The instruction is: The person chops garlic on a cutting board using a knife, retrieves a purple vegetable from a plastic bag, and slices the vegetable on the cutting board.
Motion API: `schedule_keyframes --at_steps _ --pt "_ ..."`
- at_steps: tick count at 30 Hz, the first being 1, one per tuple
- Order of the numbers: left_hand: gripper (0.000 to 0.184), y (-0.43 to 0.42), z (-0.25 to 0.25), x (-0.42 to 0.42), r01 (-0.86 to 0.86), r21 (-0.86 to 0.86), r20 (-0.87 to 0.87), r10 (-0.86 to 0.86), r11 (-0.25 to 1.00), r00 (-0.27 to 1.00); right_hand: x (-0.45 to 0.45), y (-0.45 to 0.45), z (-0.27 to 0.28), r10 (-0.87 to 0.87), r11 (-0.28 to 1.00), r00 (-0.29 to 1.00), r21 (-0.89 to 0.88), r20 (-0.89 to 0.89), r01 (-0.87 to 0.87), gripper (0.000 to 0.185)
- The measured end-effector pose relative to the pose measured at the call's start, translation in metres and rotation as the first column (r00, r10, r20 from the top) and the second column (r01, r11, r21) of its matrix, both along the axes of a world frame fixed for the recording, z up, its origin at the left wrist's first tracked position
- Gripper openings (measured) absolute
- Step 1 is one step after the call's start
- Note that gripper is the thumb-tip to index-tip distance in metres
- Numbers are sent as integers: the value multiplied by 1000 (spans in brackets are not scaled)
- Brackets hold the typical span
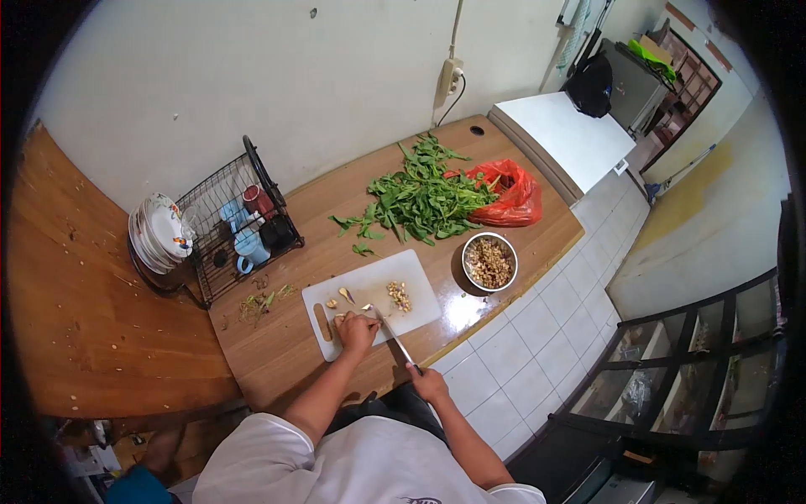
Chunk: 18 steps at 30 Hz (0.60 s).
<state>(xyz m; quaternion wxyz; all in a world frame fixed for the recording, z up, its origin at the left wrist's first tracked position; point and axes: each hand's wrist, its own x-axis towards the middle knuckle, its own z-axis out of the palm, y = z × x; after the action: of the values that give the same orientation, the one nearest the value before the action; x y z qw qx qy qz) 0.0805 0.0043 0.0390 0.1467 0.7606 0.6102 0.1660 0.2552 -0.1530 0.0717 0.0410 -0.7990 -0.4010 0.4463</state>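
A white cutting board (411,265) lies on the wooden table. My right hand (430,385) is wrapped round the handle of a kitchen knife (393,334), its blade angled over the board towards my left fingertips. My left hand (359,333) is on the board, fingers bent and pressed together beside the blade; whatever small piece they hold is hidden. Just beyond it are a few pale, garlic-like pieces (346,296). To the right of the blade sits a small heap of chopped pale bits (399,296).
Behind the board, leafy greens (420,197) spread beside a red plastic bag (519,202). A metal bowl (466,277) of brown chopped food stands near the table's right edge. At left are a wire dish rack (210,189) with cups, stacked plates (157,231) and stem scraps (256,304).
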Motion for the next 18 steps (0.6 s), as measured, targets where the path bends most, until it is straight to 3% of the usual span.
schedule_keyframes --at_steps 5,11,18 --pt "10 3 -4 -2 -23 -22 -9 22 999 1000 6 -14 2 39 999 994 27 -101 -37 82" --pt "10 4 1 2 -22 -46 -41 20 999 999 7 -6 14 36 996 996 -82 -81 -43 81" --pt "8 0 -1 -3 40 12 -19 -40 999 999 1 6 35 56 997 998 -59 17 -55 76"
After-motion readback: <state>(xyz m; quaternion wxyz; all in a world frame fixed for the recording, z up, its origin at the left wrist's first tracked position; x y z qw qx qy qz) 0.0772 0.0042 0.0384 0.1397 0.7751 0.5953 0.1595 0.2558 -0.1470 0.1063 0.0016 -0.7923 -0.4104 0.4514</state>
